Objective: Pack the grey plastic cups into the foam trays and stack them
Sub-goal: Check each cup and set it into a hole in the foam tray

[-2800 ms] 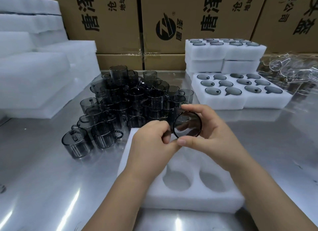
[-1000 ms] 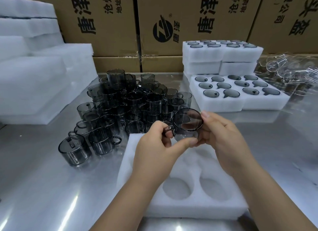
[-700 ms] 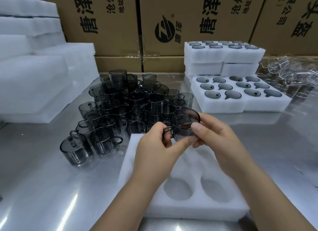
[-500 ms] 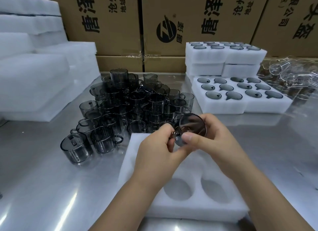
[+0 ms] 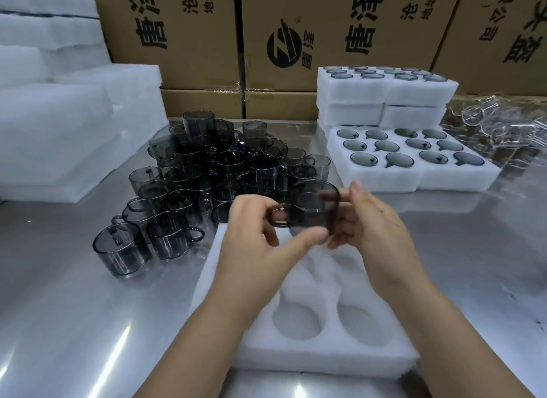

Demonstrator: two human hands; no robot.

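Cup: a see-through grey cup held in both hands in mid-air at the centre, over the far end of an empty tray and not touching it. Its mouth faces up and its handle points left.
Foam blocks: thick white slabs piled at the far left of the table.
Table: shiny bare metal, running the full width.
Pile: many loose grey cups heaped left of centre, some stacked on others, a few standing alone at the near left edge of the heap.
Boxes: brown cartons with black Chinese print, lined up along the back.
Left hand: pinching the cup, thumb under its lower edge, fingers curled at the handle.
Tray: white foam, lying nearest the viewer beneath the hands. Two round pockets at its near end are empty; the farther pockets are partly hidden by the hands.
Right hand: fingers curled round the cup's right wall, index fingertip standing above the rim.
Packed trays: right of the pile, a low white layer with twelve grey cups sunk in its pockets. Behind it stands a taller stack with cup rims showing on top.
Clear cups: a jumble of colourless cups at the far right.
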